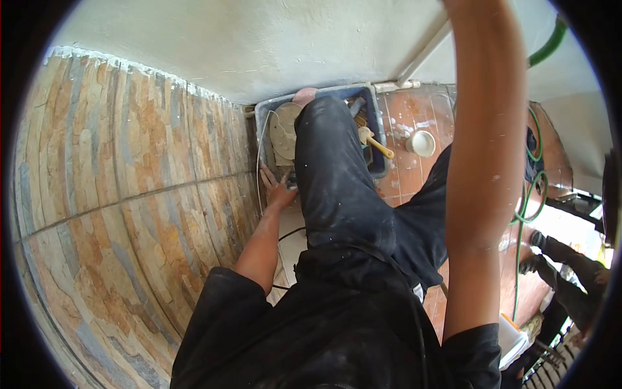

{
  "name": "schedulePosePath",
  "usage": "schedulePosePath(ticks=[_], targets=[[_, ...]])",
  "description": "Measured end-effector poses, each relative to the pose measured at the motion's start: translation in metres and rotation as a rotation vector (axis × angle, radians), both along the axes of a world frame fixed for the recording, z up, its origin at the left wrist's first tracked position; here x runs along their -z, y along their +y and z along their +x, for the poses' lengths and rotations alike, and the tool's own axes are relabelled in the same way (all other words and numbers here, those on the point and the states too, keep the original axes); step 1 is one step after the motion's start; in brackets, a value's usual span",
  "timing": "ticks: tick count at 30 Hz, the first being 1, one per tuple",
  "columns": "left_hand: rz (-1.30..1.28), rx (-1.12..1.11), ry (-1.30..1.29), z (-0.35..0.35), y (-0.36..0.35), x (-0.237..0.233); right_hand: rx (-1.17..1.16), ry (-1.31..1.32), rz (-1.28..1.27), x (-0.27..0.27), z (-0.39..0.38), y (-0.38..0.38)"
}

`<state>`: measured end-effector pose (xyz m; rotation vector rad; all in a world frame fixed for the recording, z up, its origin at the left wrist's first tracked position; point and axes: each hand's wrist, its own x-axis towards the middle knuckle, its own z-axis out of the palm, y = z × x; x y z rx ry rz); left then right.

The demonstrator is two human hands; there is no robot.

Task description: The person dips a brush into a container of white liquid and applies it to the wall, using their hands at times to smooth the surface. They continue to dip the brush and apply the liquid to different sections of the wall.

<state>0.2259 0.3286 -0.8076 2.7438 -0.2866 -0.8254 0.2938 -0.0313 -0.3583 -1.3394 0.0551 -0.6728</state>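
Note:
Low at the left, my left hand (278, 192) reaches down beside the near-left corner of a blue tub (380, 107), its fingers spread near a small dark item. Nothing shows gripped in it. My right arm stretches up past the top edge of the view, so my right hand is out of frame. Inside the tub are a round beige disc (282, 131), a brush with a yellow handle (379, 145) and other tools, partly hidden by my knee. A white cup (421, 144) stands on the tiles right of the tub.
A stone-patterned wall (142, 194) rises at the left, a pale wall (259, 39) ahead. A green hose (518, 259) runs along the reddish tiled floor at the right. Another person's legs (570, 259) and a white container (512, 343) are at the lower right.

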Motion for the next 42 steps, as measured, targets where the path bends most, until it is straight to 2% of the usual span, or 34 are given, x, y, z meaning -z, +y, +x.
schedulePosePath(ticks=[2, 5, 7, 9, 10, 11, 12, 13, 15, 17, 25, 28, 29, 31, 33, 35, 37, 39, 40, 42], targets=[[-0.024, 0.001, -0.003, -0.004, 0.002, -0.003, 0.022, 0.095, 0.059, 0.057, 0.007, -0.005], [-0.026, 0.025, -0.038, -0.002, 0.003, -0.006, 0.022, 0.458, 0.275, 0.163, -0.002, -0.021], [0.009, 0.049, -0.063, -0.002, 0.0, -0.017, 0.204, 0.684, 0.255, 0.19, -0.03, 0.001], [-0.196, -0.217, -0.043, 0.005, -0.019, -0.056, 0.234, 0.759, 0.318, 0.225, -0.061, 0.002], [-0.194, -0.23, -0.046, 0.003, -0.024, -0.073, 0.242, 0.792, 0.374, 0.236, -0.077, 0.002], [-0.562, -0.235, -0.13, -0.002, -0.028, -0.092, 0.251, 0.827, 0.431, 0.242, -0.092, 0.001], [-0.928, -0.229, -0.218, -0.006, -0.033, -0.115, 0.241, 0.828, 0.433, 0.246, -0.101, -0.001], [-0.987, -0.192, -0.218, -0.014, -0.049, -0.146, 0.251, 0.839, 0.475, 0.25, -0.112, -0.002], [-0.941, -0.028, -0.201, -0.024, -0.057, -0.161, 0.256, 0.856, 0.525, 0.256, -0.129, 0.0], [-0.903, 0.044, -0.184, -0.027, -0.062, -0.16, 0.255, 0.835, 0.485, 0.26, -0.139, -0.001], [-0.766, 0.133, -0.33, -0.021, -0.061, -0.161, 0.258, 0.823, 0.511, 0.257, -0.153, -0.001], [-0.721, 0.156, -0.301, -0.018, -0.058, -0.16, 0.238, 0.817, 0.519, 0.257, -0.155, 0.001], [-0.718, 0.155, -0.303, -0.017, -0.059, -0.161, 0.233, 0.796, 0.541, 0.256, -0.157, 0.002], [-0.945, -0.031, -0.268, -0.018, -0.063, -0.165, 0.224, 0.783, 0.567, 0.258, -0.16, 0.002], [-0.954, -0.097, -0.2, -0.026, -0.065, -0.178, 0.223, 0.746, 0.59, 0.261, -0.167, 0.001], [-1.072, 0.006, -0.151, -0.04, -0.075, -0.199, 0.225, 0.759, 0.593, 0.264, -0.171, 0.001], [-1.141, 0.202, -0.096, -0.058, -0.082, -0.204, 0.221, 0.766, 0.592, 0.264, -0.174, 0.003], [-0.945, 0.4, -0.139, -0.063, -0.081, -0.208, 0.216, 0.794, 0.591, 0.262, -0.177, 0.007], [-0.945, 0.404, -0.135, -0.062, -0.082, -0.21, 0.211, 0.801, 0.604, 0.263, -0.178, 0.007], [-0.767, 0.566, -0.267, -0.061, -0.083, -0.214, 0.22, 0.804, 0.614, 0.263, -0.18, 0.009]])
